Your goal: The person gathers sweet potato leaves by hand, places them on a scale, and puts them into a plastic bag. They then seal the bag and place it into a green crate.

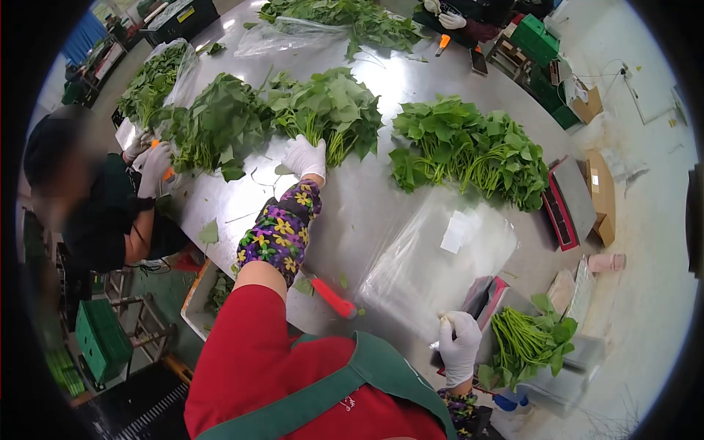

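Note:
My left hand (305, 157), in a white glove, reaches forward to the stems of a leafy green pile (326, 110) on the metal table (334, 242); its fingers are partly hidden at the stems. Near the right front edge is my right hand (459, 345), also gloved, with its fingers curled together; whether anything small is between them is too hard to tell. Beside it, on the right, a bunch of greens (524, 341) rests with its stems facing the hand. Clear plastic bags (418, 264) lie flat between my hands, with a white slip (460, 232) on them.
A red-handled tool (334, 297) lies at the front edge. More greens (469, 150) lie at the right, beside a red and grey box (568, 205). At the left, a co-worker (110, 213) works with gloved hands; another person's gloves (452, 20) show at the top.

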A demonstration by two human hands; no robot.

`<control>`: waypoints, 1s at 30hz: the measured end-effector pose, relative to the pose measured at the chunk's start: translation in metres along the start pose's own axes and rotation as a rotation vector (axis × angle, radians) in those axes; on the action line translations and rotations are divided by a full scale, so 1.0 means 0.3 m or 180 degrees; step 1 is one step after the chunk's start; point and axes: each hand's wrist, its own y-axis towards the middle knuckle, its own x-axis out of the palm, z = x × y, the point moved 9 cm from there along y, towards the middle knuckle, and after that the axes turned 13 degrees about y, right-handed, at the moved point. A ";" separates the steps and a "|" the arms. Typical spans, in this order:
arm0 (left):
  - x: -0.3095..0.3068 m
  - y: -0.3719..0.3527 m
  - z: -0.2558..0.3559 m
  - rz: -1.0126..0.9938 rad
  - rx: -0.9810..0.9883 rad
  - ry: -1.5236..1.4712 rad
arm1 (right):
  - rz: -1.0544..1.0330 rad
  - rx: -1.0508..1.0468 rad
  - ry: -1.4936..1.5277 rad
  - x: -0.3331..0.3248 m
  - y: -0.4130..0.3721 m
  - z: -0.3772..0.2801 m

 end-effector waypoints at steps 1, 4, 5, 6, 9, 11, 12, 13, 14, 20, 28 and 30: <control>0.007 0.004 -0.001 -0.0012 -0.0005 0.0000 | 0.0028 -0.0052 -0.0003 0.004 0.000 0.001; -0.058 0.024 0.020 0.0462 0.0328 0.0253 | 0.0005 -0.0122 -0.0020 0.014 0.004 -0.006; -0.073 0.046 0.020 0.0466 0.0323 0.0245 | -0.0031 -0.0149 -0.0047 0.020 0.006 -0.009; -0.059 0.072 0.023 -0.0006 0.0353 0.0071 | -0.0027 -0.0158 -0.0053 0.021 0.006 -0.011; -0.070 0.097 0.022 -0.0336 0.0540 -0.0133 | -0.0057 -0.0291 -0.0154 0.025 -0.006 -0.028; -0.016 0.123 0.013 -0.0318 0.0511 -0.1380 | -0.0076 -0.0261 -0.0203 0.023 -0.019 -0.024; 0.169 0.168 0.005 -0.0637 0.0377 -0.2678 | -0.0060 -0.0270 -0.0212 0.020 -0.024 -0.029; 0.114 0.164 -0.007 -0.0638 0.0392 -0.2690 | -0.0052 -0.0270 -0.0267 0.020 -0.031 -0.036; 0.158 0.116 0.007 -0.1932 0.0073 -0.3354 | -0.0049 -0.0266 -0.0321 0.017 -0.040 -0.040; 0.123 0.023 0.063 -0.3439 -0.0425 -0.4192 | -0.0046 -0.0166 -0.0313 0.016 -0.078 -0.021; 0.091 -0.017 0.147 -0.4301 -0.0129 -0.5219 | -0.0042 -0.0156 -0.0381 0.034 -0.089 -0.039; 0.043 0.062 0.073 -0.2678 0.0398 -0.4174 | -0.0067 -0.0203 -0.0406 0.039 -0.079 -0.044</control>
